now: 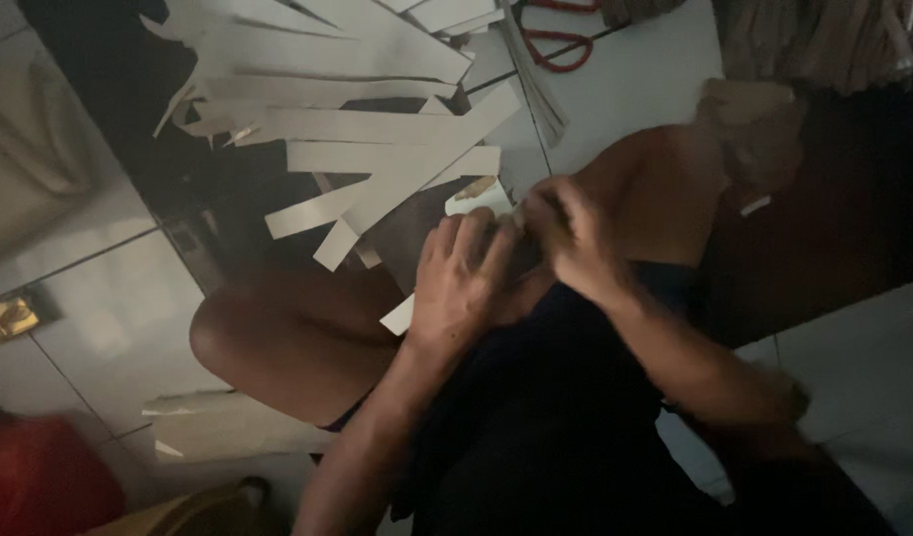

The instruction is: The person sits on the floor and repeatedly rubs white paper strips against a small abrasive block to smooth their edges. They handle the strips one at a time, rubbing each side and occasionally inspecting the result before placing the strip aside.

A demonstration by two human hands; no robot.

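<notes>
My left hand [461, 283] and my right hand [565, 233] meet over my lap, both gripping a small folded piece of pale paper [481, 199] whose corner sticks out above the fingers. Another pale corner [399, 316] shows below my left hand. I sit on a tiled floor with my knee [278, 337] bent to the left. The light is dim and the paper is mostly hidden by my fingers.
A pile of long pale paper strips [377, 129] lies on a dark mat ahead. Red-handled scissors [561, 45] rest on the white tiles beyond. More paper [218, 427] lies by my knee; a red object [39, 476] sits lower left.
</notes>
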